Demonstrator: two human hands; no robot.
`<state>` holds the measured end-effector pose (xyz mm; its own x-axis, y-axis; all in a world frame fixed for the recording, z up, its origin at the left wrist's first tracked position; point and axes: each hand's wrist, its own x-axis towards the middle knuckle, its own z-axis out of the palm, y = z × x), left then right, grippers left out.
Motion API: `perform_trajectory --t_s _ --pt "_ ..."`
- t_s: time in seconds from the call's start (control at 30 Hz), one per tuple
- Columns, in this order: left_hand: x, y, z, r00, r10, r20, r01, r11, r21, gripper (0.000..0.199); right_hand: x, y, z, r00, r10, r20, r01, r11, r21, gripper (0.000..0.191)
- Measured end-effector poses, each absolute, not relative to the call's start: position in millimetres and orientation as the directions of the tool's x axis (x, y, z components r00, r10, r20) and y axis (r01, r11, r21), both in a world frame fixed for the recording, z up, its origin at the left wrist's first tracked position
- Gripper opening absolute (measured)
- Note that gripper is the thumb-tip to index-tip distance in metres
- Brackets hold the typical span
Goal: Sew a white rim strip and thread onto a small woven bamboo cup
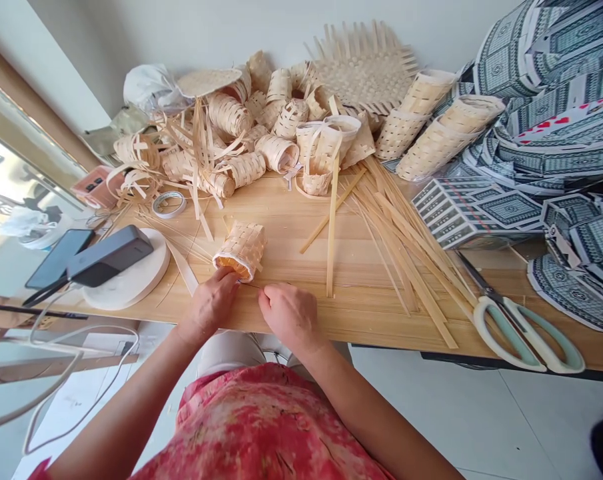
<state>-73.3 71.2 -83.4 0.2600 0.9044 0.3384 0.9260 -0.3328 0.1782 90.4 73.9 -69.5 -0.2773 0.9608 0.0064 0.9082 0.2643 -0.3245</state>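
Note:
A small woven basket (246, 243) lies on its side near the table's front edge, its white-edged mouth tilted toward me. My left hand (215, 293) is closed on the lower part of that rim, fingertips partly inside the opening. Just to the right, my right hand (291, 313) is closed, thumb against the curled fingers. A thin dark line, like a thread or fine strip, runs from the basket's rim to the right hand. What lies inside the right fist is hidden.
Several woven baskets (231, 113) are heaped at the back. Long flat strips (406, 247) lie to the right, beside large scissors (526, 333). A tape roll (168, 204), a power bank (110, 255) on a round white base and a phone (61, 257) are at left. Patterned card pieces (506, 207) stand far right.

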Motion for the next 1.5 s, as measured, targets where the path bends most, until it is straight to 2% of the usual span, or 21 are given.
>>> perform_trajectory --t_s 0.2,0.33,0.63,0.77,1.07,1.3,1.5 --pt "-77.2 63.5 -81.7 0.283 0.917 0.28 0.924 -0.34 0.177 0.025 90.9 73.7 -71.3 -0.278 0.96 0.038 0.902 0.275 -0.333 0.029" --pt "-82.4 65.9 -83.6 0.275 0.91 0.31 0.919 -0.343 0.192 0.03 91.1 73.4 -73.1 -0.284 0.956 0.068 0.895 0.29 -0.34 0.03" --pt "-83.5 67.6 -71.6 0.203 0.913 0.354 0.906 -0.312 0.285 0.026 97.0 72.2 -68.7 -0.324 0.945 0.052 0.878 0.321 -0.355 0.028" --pt "-84.6 65.5 -67.8 0.148 0.942 0.301 0.917 -0.245 0.315 0.023 97.8 71.5 -68.9 -0.355 0.933 0.059 0.869 0.352 -0.347 0.026" --pt "-75.2 73.6 -65.5 0.042 0.985 0.165 0.959 -0.086 0.269 0.011 96.7 70.5 -67.6 -0.358 0.933 0.044 0.873 0.351 -0.338 0.025" --pt "-71.7 81.6 -70.9 0.058 0.968 0.243 0.937 -0.137 0.323 0.012 97.7 70.4 -67.7 -0.372 0.927 0.042 0.868 0.364 -0.338 0.025" --pt "-71.3 82.7 -72.1 0.089 0.956 0.279 0.939 -0.174 0.296 0.013 99.5 69.8 -68.8 -0.39 0.918 0.066 0.853 0.387 -0.351 0.027"
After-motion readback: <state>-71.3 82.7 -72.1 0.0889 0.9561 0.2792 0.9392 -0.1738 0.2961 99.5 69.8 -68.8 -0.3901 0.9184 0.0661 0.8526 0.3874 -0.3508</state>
